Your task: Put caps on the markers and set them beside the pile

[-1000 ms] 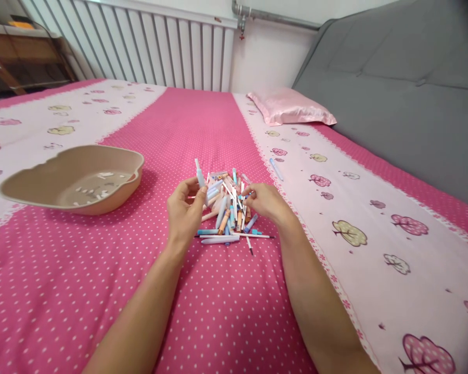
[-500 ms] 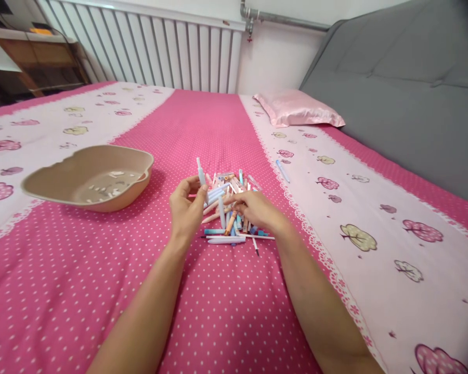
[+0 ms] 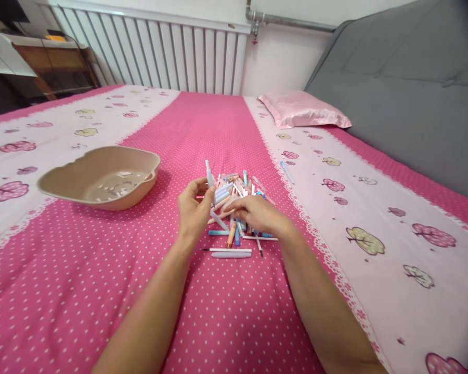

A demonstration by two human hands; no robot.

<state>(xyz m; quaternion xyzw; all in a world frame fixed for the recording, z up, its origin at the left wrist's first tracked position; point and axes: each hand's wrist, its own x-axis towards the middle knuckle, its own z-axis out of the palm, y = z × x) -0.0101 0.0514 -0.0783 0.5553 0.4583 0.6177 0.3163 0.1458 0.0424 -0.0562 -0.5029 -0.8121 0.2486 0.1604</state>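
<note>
My left hand (image 3: 195,212) is closed around a pale, translucent pen (image 3: 209,174), which points upward with its narrow end on top. To its right, my right hand (image 3: 256,212) reaches into a pile of pens and markers (image 3: 233,227), fingers bent downward and pressed together. What those fingertips grip, if anything, is hidden among the pens. The pile mixes white, blue, pink and orange barrels lying across each other. At its near edge, a lavender-white pen (image 3: 231,255) and a thin white brush-like stick (image 3: 228,250) lie side by side.
A beige basin (image 3: 62,189) with small white pieces in it stands on the pink bedspread to the left. One blue pen (image 3: 287,172) lies apart on the right. Farther back are a pink pillow (image 3: 304,110), a grey headboard (image 3: 393,78) and a white radiator (image 3: 159,49).
My right hand has shifted slightly within the pile, and some pens at its near side have moved toward me. My left hand keeps the pale pen upright. The whole view has shifted a little.
</note>
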